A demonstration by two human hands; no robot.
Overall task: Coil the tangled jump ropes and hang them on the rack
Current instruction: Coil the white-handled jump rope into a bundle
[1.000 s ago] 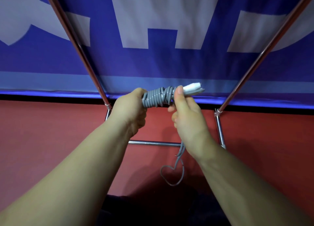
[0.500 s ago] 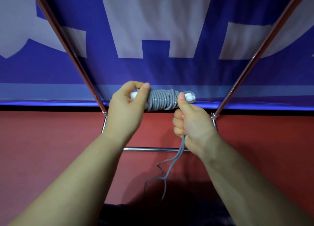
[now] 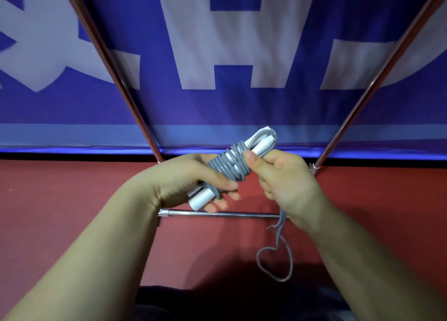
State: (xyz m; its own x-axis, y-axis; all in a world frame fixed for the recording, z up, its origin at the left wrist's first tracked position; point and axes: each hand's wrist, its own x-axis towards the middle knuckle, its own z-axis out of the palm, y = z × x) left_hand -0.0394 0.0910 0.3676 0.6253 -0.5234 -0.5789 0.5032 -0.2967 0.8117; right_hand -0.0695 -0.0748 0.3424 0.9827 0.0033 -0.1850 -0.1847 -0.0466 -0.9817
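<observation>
1. Rack point(image 3: 217, 214): its low bar lies left to right just beyond the hands, with slanted poles rising on either side.
2. Rope point(image 3: 232, 166): a grey coil wound round white handles, long axis running near-left to far-right, held between both hands.
3. Left hand point(image 3: 193, 178) grips the near end.
4. Right hand point(image 3: 280, 173) pinches the far end and the loose tail point(image 3: 278, 255) hanging beneath it; this hand is likely to do the next wrap.
</observation>
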